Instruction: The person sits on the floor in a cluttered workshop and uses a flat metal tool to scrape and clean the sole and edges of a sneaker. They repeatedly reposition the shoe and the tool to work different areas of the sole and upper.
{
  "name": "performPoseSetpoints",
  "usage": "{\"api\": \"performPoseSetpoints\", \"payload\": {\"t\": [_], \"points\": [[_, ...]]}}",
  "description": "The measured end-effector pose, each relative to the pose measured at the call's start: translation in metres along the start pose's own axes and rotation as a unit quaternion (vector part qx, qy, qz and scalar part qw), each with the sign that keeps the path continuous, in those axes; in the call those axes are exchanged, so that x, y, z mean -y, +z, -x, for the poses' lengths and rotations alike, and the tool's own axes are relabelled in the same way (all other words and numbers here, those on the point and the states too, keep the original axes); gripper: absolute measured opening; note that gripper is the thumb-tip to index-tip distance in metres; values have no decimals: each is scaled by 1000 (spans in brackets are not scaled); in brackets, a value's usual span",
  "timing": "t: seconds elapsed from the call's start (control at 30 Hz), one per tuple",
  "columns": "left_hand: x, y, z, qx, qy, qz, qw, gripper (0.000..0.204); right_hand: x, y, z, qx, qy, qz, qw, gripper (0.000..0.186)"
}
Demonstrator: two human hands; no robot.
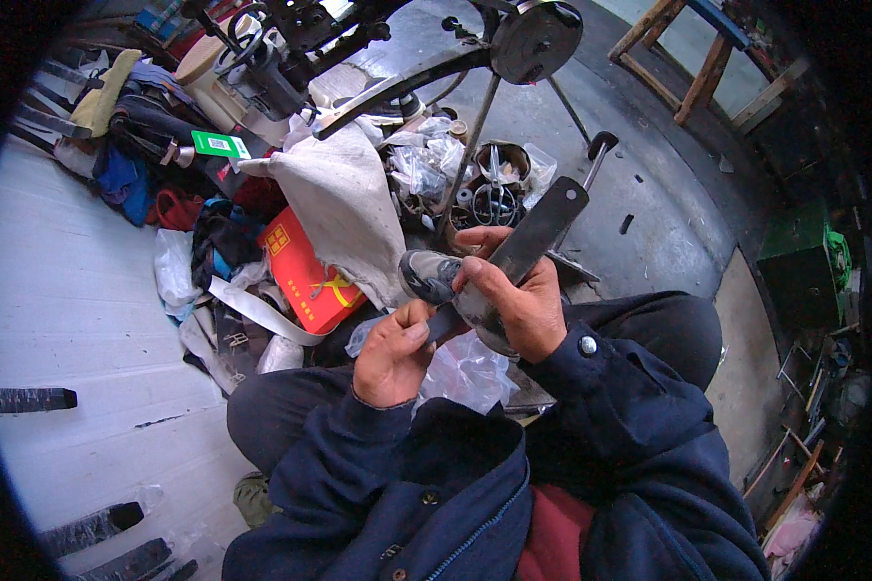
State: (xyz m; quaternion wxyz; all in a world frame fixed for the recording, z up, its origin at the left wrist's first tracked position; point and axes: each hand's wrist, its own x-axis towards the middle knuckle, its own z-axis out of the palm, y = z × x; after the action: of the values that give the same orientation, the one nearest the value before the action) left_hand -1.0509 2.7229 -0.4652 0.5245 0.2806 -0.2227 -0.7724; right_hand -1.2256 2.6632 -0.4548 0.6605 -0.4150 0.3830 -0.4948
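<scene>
My right hand (518, 300) is closed around a grey and black shoe (428, 274), its thumb pressed on the shoe and its fingers behind. The shoe's rounded end points to the left. My left hand (394, 353) pinches a dark strip-like piece (443, 324) just below the shoe; whether it is part of the shoe I cannot tell. Beyond my right hand a flat dark bar (543, 225) with a hole near its far end slants up and away. How its lower end meets the shoe is hidden by my hand.
A black hand-cranked machine (291, 63) with a round wheel (536, 42) stands ahead on thin legs. A whitish cloth (344, 194), a red box (308, 274) and piled bags lie to the left. Scissors (494, 201) sit in a round container. A clear plastic bag (470, 373) lies by my lap.
</scene>
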Motion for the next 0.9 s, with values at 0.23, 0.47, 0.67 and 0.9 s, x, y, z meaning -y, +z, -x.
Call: {"api": "performPoseSetpoints", "payload": {"t": [0.23,0.47,0.67,0.9], "points": [[-3,3,0,-7,-10,20,1000,21,2,-4,0,55,15,28,998,23],[0,10,2,-47,-16,-2,999,23,8,-2,-4,-20,13,-41,999,26],[2,5,1,8,-29,-15,999,21,6,5,-3,-30,11,-20,999,24],[2,14,4,-17,-32,12,999,21,11,-4,-3,37,38,-9,999,22]]}}
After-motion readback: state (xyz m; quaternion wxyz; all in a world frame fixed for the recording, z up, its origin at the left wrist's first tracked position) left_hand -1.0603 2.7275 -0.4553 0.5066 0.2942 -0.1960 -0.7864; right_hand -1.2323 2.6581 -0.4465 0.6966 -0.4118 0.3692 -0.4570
